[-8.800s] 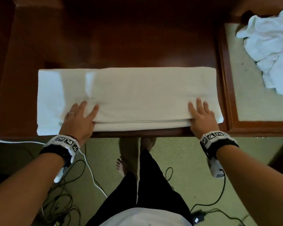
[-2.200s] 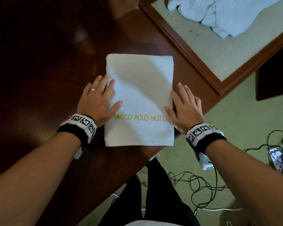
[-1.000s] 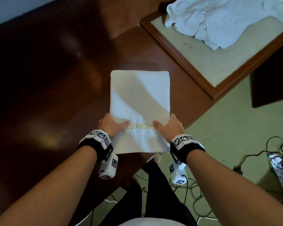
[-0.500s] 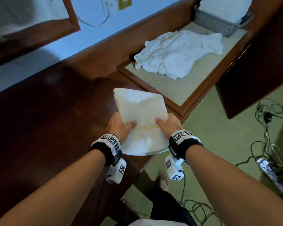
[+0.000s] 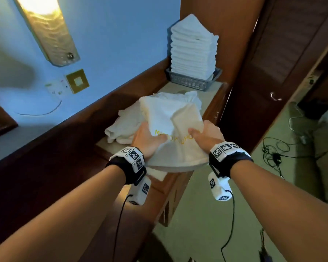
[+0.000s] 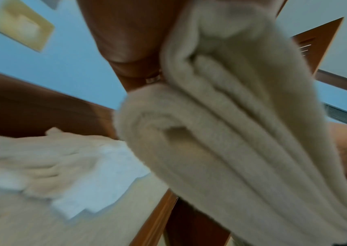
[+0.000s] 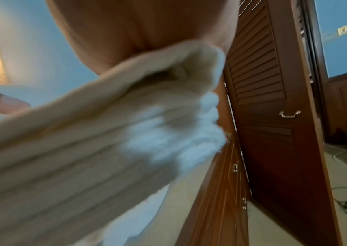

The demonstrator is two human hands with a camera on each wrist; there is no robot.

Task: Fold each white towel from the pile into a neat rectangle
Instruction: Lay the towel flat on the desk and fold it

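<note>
While the head view looks down, the left hand and the right hand each pinch a side of the folded towel, held up in the air over the messy pile of towels. Behind it, a tall stack of folded towels sits in a gray basket. From the left wrist, the towel's thick layers look blurry, with fingers probably curled around them. From the right wrist, the towel's edge is squeezed under the palm.
</note>
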